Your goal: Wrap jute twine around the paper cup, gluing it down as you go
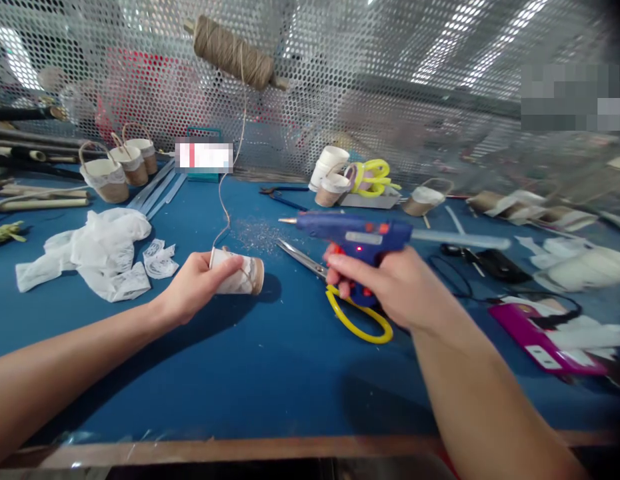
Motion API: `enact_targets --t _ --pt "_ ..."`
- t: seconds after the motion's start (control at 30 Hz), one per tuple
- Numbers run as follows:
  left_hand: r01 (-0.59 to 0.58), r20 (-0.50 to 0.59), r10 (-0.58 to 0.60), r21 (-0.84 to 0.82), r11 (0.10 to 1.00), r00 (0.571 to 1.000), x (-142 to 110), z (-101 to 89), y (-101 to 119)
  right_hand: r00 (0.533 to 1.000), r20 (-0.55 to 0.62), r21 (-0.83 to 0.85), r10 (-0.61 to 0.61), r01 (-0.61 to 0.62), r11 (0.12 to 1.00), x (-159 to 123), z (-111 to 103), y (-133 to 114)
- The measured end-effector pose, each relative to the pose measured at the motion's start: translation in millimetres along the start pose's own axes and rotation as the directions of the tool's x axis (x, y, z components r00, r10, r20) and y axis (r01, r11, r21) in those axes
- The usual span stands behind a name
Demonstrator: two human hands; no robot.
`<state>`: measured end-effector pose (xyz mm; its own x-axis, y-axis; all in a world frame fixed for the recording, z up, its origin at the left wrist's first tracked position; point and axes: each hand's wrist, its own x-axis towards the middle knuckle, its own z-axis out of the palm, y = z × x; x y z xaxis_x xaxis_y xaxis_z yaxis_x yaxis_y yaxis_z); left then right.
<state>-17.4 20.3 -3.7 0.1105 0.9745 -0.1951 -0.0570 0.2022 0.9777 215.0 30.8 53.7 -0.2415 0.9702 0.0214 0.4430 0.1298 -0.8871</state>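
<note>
My left hand (193,288) is closed around a small paper cup (247,273) lying on its side, white lace around it and a brown base pointing right. A jute string (229,193) runs from the cup up to a twine spool (233,53) on the mesh wall. My right hand (390,283) grips a blue hot glue gun (357,233) with its nozzle pointing left toward the cup, a red light glowing on the handle. Yellow-handled scissors (357,323) lie on the blue table (270,373) under that hand.
White lace scraps (97,250) lie at the left. Finished little baskets (106,177) stand at the back left, more cups and yellow scissors (373,177) at the back middle. A pink phone (543,340), cables and white pieces lie at the right. A perforated mesh wall (390,80) backs the table.
</note>
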Motion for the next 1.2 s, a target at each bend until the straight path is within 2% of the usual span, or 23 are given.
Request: enact_targets --t 0.07,0.2,0.33,0.47,0.77,1.07,1.2 --pt "-0.021 -0.001 0.021 0.045 0.999 1.000 0.0 0.4 -0.1 0.999 0.039 -0.060 -0.014 0.016 0.998 -10.6 9.6 1.1" --pt "-0.104 -0.029 0.112 0.199 0.974 0.993 -2.2 1.5 1.0 1.000 0.025 -0.224 0.013 -0.007 0.975 -20.6 21.5 7.7" --pt "-0.222 0.006 0.234 0.334 0.916 0.972 -3.7 1.1 -0.2 0.995 0.058 -0.314 -0.082 0.096 0.945 -23.3 25.4 9.3" --pt "-0.270 0.043 0.277 0.405 0.873 0.960 -3.4 0.6 -3.3 0.991 0.039 -0.357 -0.131 0.136 0.924 -24.2 27.6 9.4" --pt "-0.290 0.045 0.303 0.449 0.845 0.952 -3.3 1.2 -4.8 0.988 0.023 -0.398 -0.153 0.149 0.905 -24.8 28.5 9.6" --pt "-0.292 0.038 0.301 0.385 0.876 0.953 -1.8 3.3 -4.5 0.986 0.018 -0.447 -0.164 0.154 0.881 -26.2 29.2 9.7" --pt "-0.290 0.045 0.298 0.407 0.866 0.953 -1.1 3.3 -5.5 0.987 0.024 -0.449 -0.161 0.154 0.880 -26.3 29.0 9.4"
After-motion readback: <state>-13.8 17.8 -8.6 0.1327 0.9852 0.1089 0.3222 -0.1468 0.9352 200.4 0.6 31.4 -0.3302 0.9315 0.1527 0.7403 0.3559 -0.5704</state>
